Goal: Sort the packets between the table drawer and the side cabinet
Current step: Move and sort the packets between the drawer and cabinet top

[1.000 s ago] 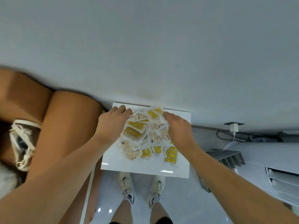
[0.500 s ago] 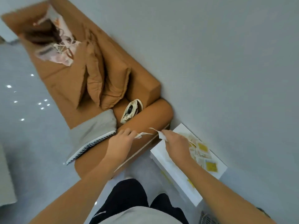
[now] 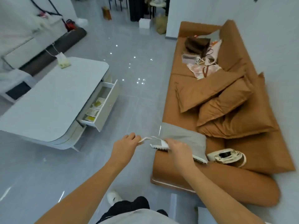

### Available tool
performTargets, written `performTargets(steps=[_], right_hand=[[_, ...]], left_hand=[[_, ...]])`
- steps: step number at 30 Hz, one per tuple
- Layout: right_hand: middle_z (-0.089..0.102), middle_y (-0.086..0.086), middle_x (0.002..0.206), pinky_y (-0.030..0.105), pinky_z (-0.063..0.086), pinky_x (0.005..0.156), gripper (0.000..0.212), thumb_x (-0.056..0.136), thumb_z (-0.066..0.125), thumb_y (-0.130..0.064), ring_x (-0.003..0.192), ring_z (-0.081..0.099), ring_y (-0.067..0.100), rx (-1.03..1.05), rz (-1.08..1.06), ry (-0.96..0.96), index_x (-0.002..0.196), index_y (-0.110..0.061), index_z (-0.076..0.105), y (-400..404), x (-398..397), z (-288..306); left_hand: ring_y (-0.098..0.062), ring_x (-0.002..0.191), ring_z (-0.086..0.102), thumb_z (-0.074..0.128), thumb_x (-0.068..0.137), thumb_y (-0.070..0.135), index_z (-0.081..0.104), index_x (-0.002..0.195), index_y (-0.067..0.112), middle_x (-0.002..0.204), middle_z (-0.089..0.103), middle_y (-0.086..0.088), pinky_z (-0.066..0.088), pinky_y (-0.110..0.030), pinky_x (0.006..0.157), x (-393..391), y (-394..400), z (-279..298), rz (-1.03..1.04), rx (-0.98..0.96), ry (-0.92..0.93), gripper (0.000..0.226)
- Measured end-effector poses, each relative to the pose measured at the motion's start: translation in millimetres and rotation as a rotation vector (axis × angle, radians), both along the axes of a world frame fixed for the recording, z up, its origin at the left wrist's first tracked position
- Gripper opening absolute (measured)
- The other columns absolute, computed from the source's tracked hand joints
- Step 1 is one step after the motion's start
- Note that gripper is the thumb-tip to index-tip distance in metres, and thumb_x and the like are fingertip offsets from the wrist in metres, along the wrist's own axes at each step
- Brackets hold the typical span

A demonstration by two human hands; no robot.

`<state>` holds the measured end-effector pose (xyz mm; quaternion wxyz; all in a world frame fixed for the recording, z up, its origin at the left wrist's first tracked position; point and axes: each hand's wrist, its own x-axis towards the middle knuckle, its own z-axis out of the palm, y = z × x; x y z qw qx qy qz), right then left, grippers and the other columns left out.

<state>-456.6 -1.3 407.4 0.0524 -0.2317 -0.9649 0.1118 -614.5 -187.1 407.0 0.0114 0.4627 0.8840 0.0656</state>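
Observation:
My left hand (image 3: 125, 147) pinches a small pale packet (image 3: 145, 139) above the floor. My right hand (image 3: 178, 148) grips another white packet (image 3: 159, 143), seen edge-on. The two hands are close together in mid air, beside the sofa arm. To the left stands the white table (image 3: 48, 101) with its drawer (image 3: 103, 107) pulled open. Several yellow and white packets (image 3: 95, 107) lie inside the drawer. The side cabinet is out of view.
A brown sofa (image 3: 226, 110) with cushions, a grey cloth (image 3: 186, 139), a bag and clutter fills the right side. A small pouch (image 3: 63, 61) sits on the table's far end. Grey tiled floor (image 3: 137, 88) lies between table and sofa.
My view has swung from the white cabinet top with its pile of packets round to the room. Both hands have lifted away, each holding a packet.

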Motion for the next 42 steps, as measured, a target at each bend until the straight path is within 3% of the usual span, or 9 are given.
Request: performTargets(steps=[4, 7, 13, 18, 23, 29, 32, 37, 42], right_hand=[[0.069, -0.004, 0.084, 0.035, 0.046, 0.049, 0.038, 0.067, 0.072, -0.006, 0.067, 0.067, 0.027, 0.008, 0.122, -0.031, 0.098, -0.028, 0.064, -35.4, -135.1, -15.5], [0.070, -0.005, 0.079, 0.031, 0.045, 0.043, 0.044, 0.058, 0.080, -0.003, 0.058, 0.066, 0.025, 0.018, 0.215, -0.005, 0.093, -0.027, 0.070, -60.1, -228.8, -14.6], [0.062, -0.005, 0.072, 0.030, 0.038, 0.041, 0.033, 0.070, 0.077, 0.002, 0.053, 0.056, 0.021, -0.026, 0.382, -0.022, 0.091, -0.022, 0.067, -89.4, -393.8, -24.2], [0.064, -0.007, 0.077, 0.028, 0.034, 0.045, 0.028, 0.078, 0.072, -0.002, 0.057, 0.059, 0.020, -0.041, 0.494, -0.127, 0.094, -0.025, 0.068, -97.7, -528.8, -73.9], [0.070, -0.005, 0.090, 0.032, 0.052, 0.054, 0.035, 0.087, 0.067, -0.004, 0.070, 0.065, 0.023, -0.075, 0.632, -0.206, 0.114, -0.027, 0.068, -82.4, -682.8, -148.7], [0.069, 0.001, 0.100, 0.036, 0.056, 0.062, 0.044, 0.088, 0.063, -0.002, 0.081, 0.067, 0.028, -0.015, 0.815, -0.340, 0.126, -0.026, 0.061, -58.2, -841.4, -262.7], [0.069, 0.002, 0.101, 0.034, 0.054, 0.063, 0.041, 0.091, 0.064, -0.004, 0.082, 0.066, 0.027, 0.026, 0.918, -0.394, 0.126, -0.024, 0.060, -56.4, -895.7, -326.9], [0.068, 0.004, 0.103, 0.034, 0.047, 0.067, 0.040, 0.092, 0.063, -0.006, 0.089, 0.066, 0.029, 0.091, 1.036, -0.492, 0.129, -0.022, 0.060, -63.2, -953.9, -441.9], [0.069, 0.005, 0.112, 0.035, 0.050, 0.068, 0.048, 0.087, 0.064, 0.003, 0.098, 0.066, 0.028, 0.135, 1.035, -0.502, 0.129, -0.020, 0.062, -61.2, -993.9, -514.5]], left_hand=[[-0.026, 0.059, 0.056, 0.087, 0.064, 0.002, 0.058, 0.090, 0.022, 0.079, 0.054, 0.001, 0.030, -0.026, 0.037, -103.8, -65.3, -8.2, 0.185, -0.009, -0.068, 0.045], [-0.022, 0.056, 0.055, 0.092, 0.064, 0.007, 0.062, 0.086, 0.021, 0.075, 0.055, 0.001, 0.010, -0.018, 0.042, -178.0, -105.5, -0.3, 0.278, -0.015, -0.049, 0.039], [-0.020, 0.056, 0.055, 0.092, 0.062, 0.007, 0.065, 0.091, 0.019, 0.078, 0.058, 0.002, 0.026, -0.021, 0.038, -303.4, -150.9, -7.6, 0.485, -0.042, -0.106, 0.041], [-0.022, 0.055, 0.058, 0.089, 0.059, 0.000, 0.065, 0.086, 0.016, 0.078, 0.061, 0.001, 0.021, -0.020, 0.041, -396.7, -147.5, -47.1, 0.608, -0.082, -0.159, 0.039], [-0.022, 0.060, 0.061, 0.086, 0.074, 0.014, 0.062, 0.086, 0.020, 0.081, 0.063, 0.002, 0.031, -0.025, 0.038, -511.9, -127.8, -124.7, 0.712, -0.126, -0.242, 0.028], [-0.031, 0.068, 0.063, 0.059, 0.101, 0.027, 0.064, 0.094, 0.016, 0.082, 0.063, -0.005, 0.034, -0.031, 0.050, -649.6, -95.8, -243.7, 0.815, -0.053, -0.304, 0.015], [-0.027, 0.057, 0.056, 0.058, 0.102, 0.031, 0.064, 0.088, 0.016, 0.076, 0.059, -0.003, 0.027, -0.027, 0.044, -702.3, -82.2, -319.6, 0.822, -0.051, -0.312, 0.022], [-0.019, 0.047, 0.042, 0.073, 0.088, 0.013, 0.061, 0.082, 0.012, 0.098, 0.057, -0.007, 0.033, -0.028, 0.040, -744.7, -70.4, -442.7, 0.736, -0.210, -0.432, 0.014], [-0.018, 0.066, 0.056, 0.076, 0.079, -0.001, 0.060, 0.115, 0.015, 0.106, 0.054, -0.002, 0.038, -0.030, 0.042, -754.9, -73.2, -509.1, 0.795, -0.242, -0.475, 0.043]])
